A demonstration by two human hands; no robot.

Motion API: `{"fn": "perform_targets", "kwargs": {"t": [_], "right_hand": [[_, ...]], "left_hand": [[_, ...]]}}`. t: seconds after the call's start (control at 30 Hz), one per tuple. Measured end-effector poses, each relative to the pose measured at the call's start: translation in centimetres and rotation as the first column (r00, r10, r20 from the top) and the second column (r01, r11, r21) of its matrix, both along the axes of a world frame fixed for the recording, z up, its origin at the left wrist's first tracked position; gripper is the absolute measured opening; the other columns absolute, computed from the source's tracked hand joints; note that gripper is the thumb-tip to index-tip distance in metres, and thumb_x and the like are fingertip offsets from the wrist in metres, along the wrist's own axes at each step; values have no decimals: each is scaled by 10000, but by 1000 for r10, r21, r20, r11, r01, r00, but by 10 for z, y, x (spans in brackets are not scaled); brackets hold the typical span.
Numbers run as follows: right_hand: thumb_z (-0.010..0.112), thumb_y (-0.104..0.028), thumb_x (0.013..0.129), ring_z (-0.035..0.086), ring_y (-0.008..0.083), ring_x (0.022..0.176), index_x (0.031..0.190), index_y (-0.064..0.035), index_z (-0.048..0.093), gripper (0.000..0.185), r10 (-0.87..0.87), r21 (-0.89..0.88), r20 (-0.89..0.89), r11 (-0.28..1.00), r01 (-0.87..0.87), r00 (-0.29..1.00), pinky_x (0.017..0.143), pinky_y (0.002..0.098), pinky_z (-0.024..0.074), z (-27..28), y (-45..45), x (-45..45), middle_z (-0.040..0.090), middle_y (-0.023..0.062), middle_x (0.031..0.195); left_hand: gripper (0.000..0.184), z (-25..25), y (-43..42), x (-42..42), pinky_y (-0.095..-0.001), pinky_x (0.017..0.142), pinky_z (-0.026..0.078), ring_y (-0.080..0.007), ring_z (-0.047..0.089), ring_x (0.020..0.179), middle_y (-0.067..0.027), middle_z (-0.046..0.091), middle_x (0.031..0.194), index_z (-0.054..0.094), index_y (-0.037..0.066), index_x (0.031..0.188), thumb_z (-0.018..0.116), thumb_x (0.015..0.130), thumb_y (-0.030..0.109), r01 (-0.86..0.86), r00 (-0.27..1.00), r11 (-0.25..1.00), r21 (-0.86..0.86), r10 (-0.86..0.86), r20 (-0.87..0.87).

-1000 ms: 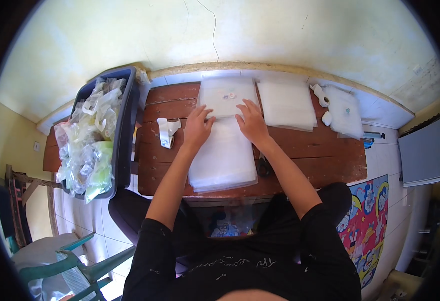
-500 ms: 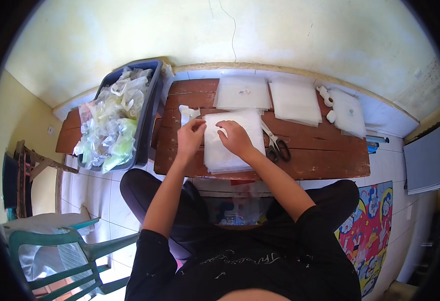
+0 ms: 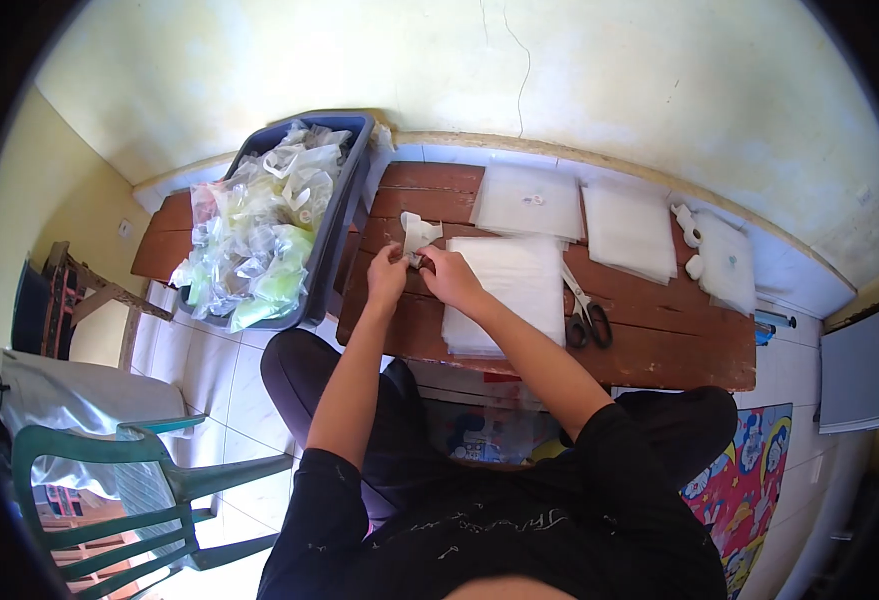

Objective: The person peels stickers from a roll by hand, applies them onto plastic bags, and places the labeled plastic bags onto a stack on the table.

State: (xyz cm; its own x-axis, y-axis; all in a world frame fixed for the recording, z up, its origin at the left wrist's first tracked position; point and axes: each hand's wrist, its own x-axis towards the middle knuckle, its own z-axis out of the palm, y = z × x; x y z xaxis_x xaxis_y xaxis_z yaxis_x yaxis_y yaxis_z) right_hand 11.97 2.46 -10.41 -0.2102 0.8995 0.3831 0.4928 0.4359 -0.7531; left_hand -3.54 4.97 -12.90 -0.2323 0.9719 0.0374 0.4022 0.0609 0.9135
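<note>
My left hand (image 3: 387, 277) and my right hand (image 3: 448, 276) meet over the left part of the wooden table, fingertips pinched close together. Between them shows a small pale piece, too small to name. Just beyond the fingers lies a torn white strip of paper (image 3: 420, 231). To the right of my fingers, partly under my right forearm, is a stack of clear plastic bags (image 3: 507, 290). Black-handled scissors (image 3: 587, 318) lie against the stack's right side, blades pointing away from me.
More stacks of plastic bags (image 3: 525, 200) (image 3: 627, 232) (image 3: 725, 262) line the back of the table (image 3: 659, 345). Small white rolls (image 3: 688, 228) sit between two of them. A dark tub (image 3: 357, 185) heaped with crumpled plastic stands left. A green chair (image 3: 109, 450) is at lower left.
Both hands have moved left off the bag stack toward the white strip, and their fingertips have come together. The view has shifted, so the table sits further right and lower.
</note>
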Motion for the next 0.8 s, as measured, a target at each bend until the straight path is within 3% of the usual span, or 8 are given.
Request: {"fn": "perform_targets", "kwargs": {"t": [0.07, 0.13, 0.33, 0.43, 0.53, 0.6, 0.77, 0.8], "right_hand": [[603, -48, 798, 670, 369, 817, 1072, -3, 623, 279, -13, -19, 2, 1000, 13, 1000, 737, 417, 538, -6, 4, -3, 684, 208, 892], [626, -31, 802, 688, 338, 833, 1077, -6, 621, 276, -39, -122, -23, 992, 36, 999, 744, 396, 544, -12, 8, -3, 689, 206, 896], [661, -5, 824, 701, 275, 815, 1099, -2, 602, 281, -72, -61, -194, 996, 61, 978, 732, 355, 553, -24, 15, 15, 704, 173, 882], [666, -2, 825, 701, 256, 823, 1111, -6, 599, 294, -90, -130, -178, 989, 67, 980, 738, 340, 554, -14, 12, 27, 707, 163, 902], [677, -9, 826, 700, 246, 832, 1114, -11, 610, 295, -97, -102, -201, 992, 78, 975, 743, 332, 553, -3, 11, 40, 705, 163, 930], [681, -11, 818, 698, 246, 810, 1103, -13, 615, 292, -97, -68, -213, 994, 85, 972, 727, 335, 551, -1, 10, 44, 705, 162, 919], [678, -18, 825, 696, 238, 818, 1092, -15, 634, 271, -68, -15, -271, 998, 67, 960, 718, 336, 550, 5, 7, 52, 705, 153, 928], [674, -18, 828, 695, 239, 828, 1096, -14, 639, 271, -66, -74, -286, 996, 47, 956, 722, 334, 551, 7, 7, 54, 704, 156, 936]], "left_hand": [[338, 3, 0, 2, -308, 857, 492, -185, 642, 980, -122, 690, 1081, 629, -27, 1195, 628, 862, 29, 127, 990, 981, -147, -116, 81], [313, 7, -5, 8, -300, 832, 499, -169, 644, 951, -116, 695, 1076, 647, -32, 1168, 629, 863, 35, 94, 994, 984, -149, -86, 62], [272, 3, -6, 23, -275, 806, 503, -143, 645, 916, -84, 697, 1023, 661, -24, 1119, 660, 854, 36, 140, 972, 984, -110, -116, 203], [262, 9, -7, 30, -269, 812, 504, -135, 642, 918, -80, 693, 1006, 658, -20, 1109, 674, 856, 45, 197, 956, 977, -87, -172, 236], [281, 14, -6, 37, -260, 824, 501, -132, 641, 926, -88, 690, 1019, 647, -32, 1123, 681, 858, 54, 252, 918, 966, -47, -224, 327], [295, 17, -4, 36, -253, 842, 493, -132, 639, 936, -94, 688, 1034, 639, -48, 1134, 683, 861, 54, 347, 827, 938, -31, -290, 482], [302, 17, -5, 37, -246, 856, 485, -128, 638, 940, -88, 688, 1033, 644, -49, 1142, 684, 864, 61, 440, 773, 898, -17, -369, 517], [295, 18, -5, 38, -243, 851, 485, -128, 637, 929, -80, 689, 1023, 651, -46, 1137, 684, 867, 68, 475, 755, 880, -5, -405, 515]]}}
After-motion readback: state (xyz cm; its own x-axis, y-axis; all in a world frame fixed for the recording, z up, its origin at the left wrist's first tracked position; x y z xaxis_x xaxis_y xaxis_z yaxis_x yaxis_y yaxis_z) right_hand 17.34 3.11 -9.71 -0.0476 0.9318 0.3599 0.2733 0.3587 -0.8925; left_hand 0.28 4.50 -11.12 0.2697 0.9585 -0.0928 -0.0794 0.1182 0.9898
